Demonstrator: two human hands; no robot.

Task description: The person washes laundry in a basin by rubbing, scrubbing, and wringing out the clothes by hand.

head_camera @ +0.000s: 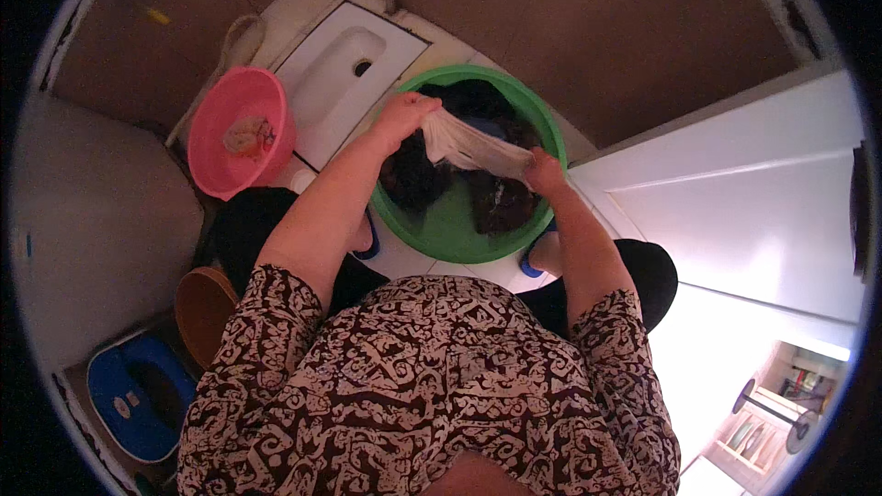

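A light-coloured cloth (475, 145) is stretched between my two hands above a large round green plastic basin (455, 249). My left hand (406, 120) grips its left end, near the basin's far left rim. Its right end is in my right hand (546, 171), close to the basin's right rim. Below the cloth, dark wet garments (417, 176) lie in the basin, and a dark brown cloth (506, 210) sits on the right side of it. Part of the basin's contents is hidden by the cloth and my hands.
A pink plastic basin (238, 176) with a pale item (247, 136) inside stands left of the white squat toilet (324, 83). Further left are a brown bucket (200, 310) and a blue plastic object (117, 406). A white door (744, 200) stands on the right.
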